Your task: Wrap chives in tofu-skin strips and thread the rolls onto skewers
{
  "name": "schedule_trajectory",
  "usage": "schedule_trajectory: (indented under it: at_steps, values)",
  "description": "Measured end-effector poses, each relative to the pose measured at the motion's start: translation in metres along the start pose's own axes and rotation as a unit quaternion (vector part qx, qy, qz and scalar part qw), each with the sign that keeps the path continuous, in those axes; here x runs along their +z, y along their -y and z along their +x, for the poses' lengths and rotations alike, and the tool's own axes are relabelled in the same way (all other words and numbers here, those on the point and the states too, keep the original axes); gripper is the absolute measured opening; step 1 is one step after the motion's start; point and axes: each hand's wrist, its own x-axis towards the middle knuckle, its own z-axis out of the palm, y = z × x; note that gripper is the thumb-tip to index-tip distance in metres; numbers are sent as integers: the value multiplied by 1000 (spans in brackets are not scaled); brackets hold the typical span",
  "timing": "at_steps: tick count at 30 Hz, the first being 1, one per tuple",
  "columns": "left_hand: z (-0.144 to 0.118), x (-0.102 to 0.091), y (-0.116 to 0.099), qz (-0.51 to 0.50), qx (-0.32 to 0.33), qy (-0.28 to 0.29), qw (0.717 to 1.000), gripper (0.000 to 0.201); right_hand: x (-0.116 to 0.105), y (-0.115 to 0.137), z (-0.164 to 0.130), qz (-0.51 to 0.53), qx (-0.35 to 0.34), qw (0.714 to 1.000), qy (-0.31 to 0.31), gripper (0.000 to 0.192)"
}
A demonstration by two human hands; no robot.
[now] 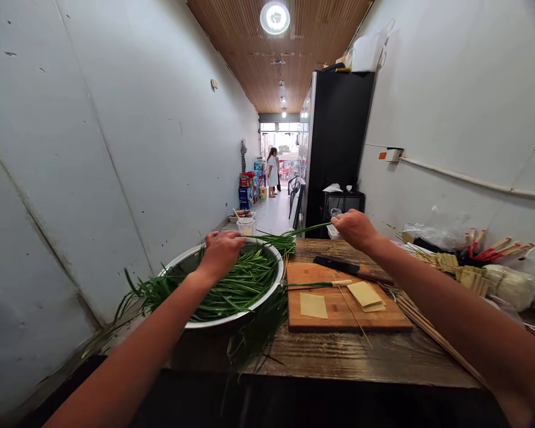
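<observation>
Long green garlic chives [310, 229] are stretched between my two hands above the back of the table. My right hand [354, 229] is closed in a pinch on one end of them. Over a metal bowl [280, 279] heaped with more chives [245, 282], my left hand [223, 249] has its fingers closed at the other end. On the wooden cutting board [352, 324] lie a pale-yellow square sheet [313, 305], resembling tofu skin, and a small stack of such sheets [365, 295]. A rolled sheet [341, 283] with chives sticking out sits behind them, and a thin skewer [352, 312] crosses the board.
A cleaver [336, 264] lies along the board's back edge. Bamboo skewers [432, 333] rest right of the board, with plastic bags and bundled sticks [499, 245] beyond. Chives spill over the bowl's left rim. A black cabinet [341, 131] stands behind; people [272, 172] are far back.
</observation>
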Motion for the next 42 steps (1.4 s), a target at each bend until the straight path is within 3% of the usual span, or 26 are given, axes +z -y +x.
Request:
schedule_trajectory:
  at_steps: [3, 6, 9, 12, 16, 19, 21, 24, 26, 28, 33, 35, 37, 39, 42]
  values:
    - [13, -11, -79, -62, 116, -43, 990, 32, -16, 7, -25, 7, -2, 1000, -26, 19]
    - [18, -9, -147, -109, 170, -37, 979, 32, -30, 10, -58, 17, -10, 998, -53, 19]
    - [18, 1, -191, -162, 187, 14, 969, 34, -39, 5, -94, 42, 0, 997, -67, 21]
    - [14, 10, -215, -218, 176, 68, 957, 34, -41, -4, -129, 75, 27, 996, -50, 22]
    - [6, 23, -232, -302, 169, 123, 930, 30, -33, -13, -175, 197, 68, 977, -42, 20]
    - [-4, 35, -235, -386, 122, 188, 895, 30, -17, -7, -211, 338, 153, 922, -110, 40]
    - [-12, 44, -234, -453, 64, 262, 850, 34, -3, 6, -230, 421, 233, 865, -144, 46]
    - [-23, 55, -233, -538, -10, 383, 751, 45, 15, 35, -244, 512, 313, 783, -164, 46]
    - [-28, 60, -235, -572, -36, 432, 697, 50, 24, 53, -243, 552, 322, 751, -169, 48]
    - [-32, 63, -237, -585, -54, 455, 669, 51, 28, 66, -238, 580, 318, 731, -169, 49]
    - [-34, 64, -240, -580, -72, 473, 659, 49, 32, 78, -228, 595, 316, 722, -159, 48]
    - [-34, 65, -240, -578, -67, 478, 658, 49, 35, 79, -228, 613, 320, 704, -163, 47]
    - [-33, 67, -239, -577, -59, 480, 658, 50, 38, 78, -227, 653, 341, 651, -185, 47]
    - [-34, 70, -239, -575, -47, 477, 663, 51, 40, 76, -226, 704, 367, 577, -191, 44]
    - [-35, 72, -241, -568, -20, 470, 676, 53, 40, 72, -225, 760, 389, 499, -146, 32]
